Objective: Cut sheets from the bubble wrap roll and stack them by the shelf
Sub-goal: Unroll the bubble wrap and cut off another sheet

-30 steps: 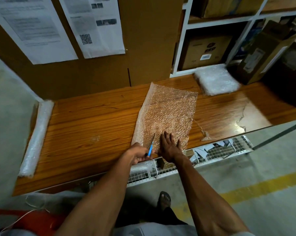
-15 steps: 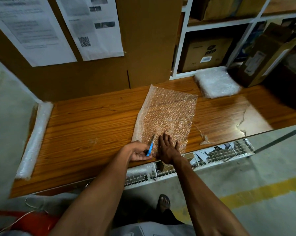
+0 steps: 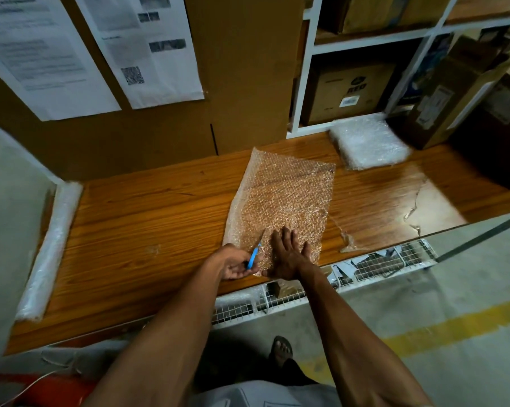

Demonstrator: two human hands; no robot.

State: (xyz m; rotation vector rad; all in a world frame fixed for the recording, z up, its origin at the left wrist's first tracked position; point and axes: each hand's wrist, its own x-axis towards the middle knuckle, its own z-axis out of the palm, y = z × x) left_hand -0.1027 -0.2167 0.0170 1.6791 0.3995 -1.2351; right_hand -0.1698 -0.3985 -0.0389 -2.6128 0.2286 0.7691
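One stack (image 3: 368, 143) of cut sheets lies at the shelf (image 3: 305, 83) | sheet (image 3: 283, 198) on table (image 3: 148, 224), near-left of stack | left hand (image 3: 236, 264) grips cutter (image 3: 254, 254); right hand (image 3: 287, 255) presses flat | cut underway, stacking left.

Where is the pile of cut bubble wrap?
In the head view, the stack of bubble wrap sheets sits at the table's far right, against the white shelf.
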